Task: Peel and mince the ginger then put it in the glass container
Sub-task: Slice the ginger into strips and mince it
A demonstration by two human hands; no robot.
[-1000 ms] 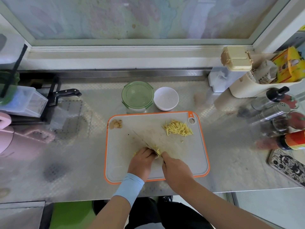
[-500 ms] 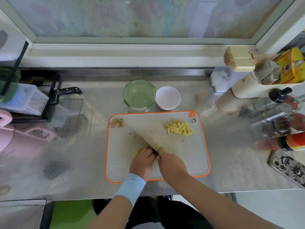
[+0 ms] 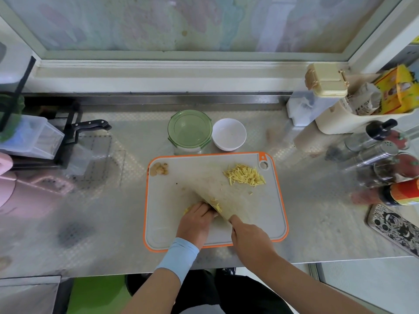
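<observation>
Yellow ginger strips [image 3: 244,176] lie cut far right, while the left hand [image 3: 196,220] clamps the remaining ginger piece [image 3: 187,210], the right hand [image 3: 249,239] grips the broad steel knife [image 3: 224,215], and the green-lidded glass container [image 3: 189,130] is unopened.

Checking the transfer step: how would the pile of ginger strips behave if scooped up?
The ginger strips are thin and loose, so they would probably scatter, not lift together. They look light; some may cling to the cutting board.
</observation>
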